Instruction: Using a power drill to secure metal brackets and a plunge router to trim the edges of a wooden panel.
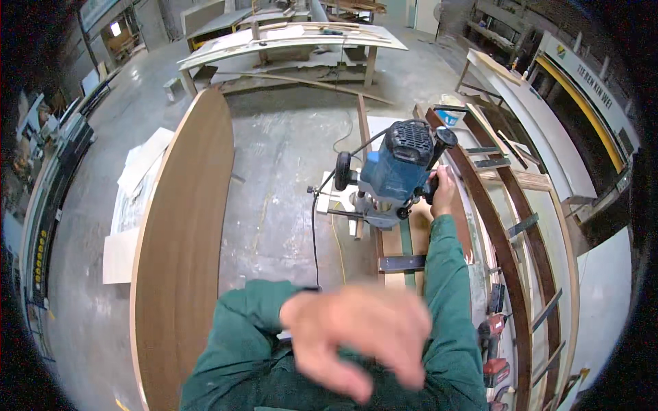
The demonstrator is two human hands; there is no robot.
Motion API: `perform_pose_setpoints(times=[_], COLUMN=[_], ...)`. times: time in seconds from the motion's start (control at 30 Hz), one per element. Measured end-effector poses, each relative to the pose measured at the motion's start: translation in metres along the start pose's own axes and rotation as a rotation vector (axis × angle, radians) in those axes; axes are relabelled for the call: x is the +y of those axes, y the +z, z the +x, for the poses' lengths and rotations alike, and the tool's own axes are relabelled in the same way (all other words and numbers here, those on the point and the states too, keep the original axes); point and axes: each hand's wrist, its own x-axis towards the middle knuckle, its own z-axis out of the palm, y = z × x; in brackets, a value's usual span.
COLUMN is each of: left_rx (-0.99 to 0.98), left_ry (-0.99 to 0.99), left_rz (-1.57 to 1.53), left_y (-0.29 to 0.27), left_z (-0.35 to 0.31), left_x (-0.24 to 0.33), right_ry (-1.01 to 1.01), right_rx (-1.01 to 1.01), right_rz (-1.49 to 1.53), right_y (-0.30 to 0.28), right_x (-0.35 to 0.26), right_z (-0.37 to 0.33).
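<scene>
A blue plunge router (399, 164) stands upright on the wooden workpiece (392, 243), to the right of centre. My right hand (444, 190) is wrapped round its right-hand knob. The other black knob, on the router's left, is free. Close to the camera, in front of my body, my left hand (356, 332) is blurred by motion. Its thumb and fingers are apart, and nothing shows between them. A dark metal bracket (401, 264) crosses the workpiece just nearer than the router. The router's black cord (314, 233) hangs down on its left.
A large rounded wooden panel (185, 226) stands on the left. Dark frame rails (493, 233) with metal crosspieces run along the right, beside a red cordless drill (493, 329). A white bucket (449, 116) sits behind them. Across the far floor stands a long worktable (295, 42).
</scene>
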Motion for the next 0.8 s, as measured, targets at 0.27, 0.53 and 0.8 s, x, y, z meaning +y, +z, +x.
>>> perform_pose_setpoints(times=[0.27,0.53,0.8], left_rx=[0.034,-0.048,0.140], left_ry=[-0.152,-0.287,-0.204], left_rz=[-0.286,-0.348,-0.124], left_y=[0.039,0.038,0.003], left_z=[0.000,0.011,-0.007], left_x=[0.015,0.030,0.028], right_ry=[0.055,0.092,0.027], right_rx=[0.002,-0.016,0.014], right_rz=[0.058,0.033,-0.003], right_y=[0.002,-0.001,0.009], right_x=[0.002,-0.004,-0.002], right_z=[0.008,0.001,0.000])
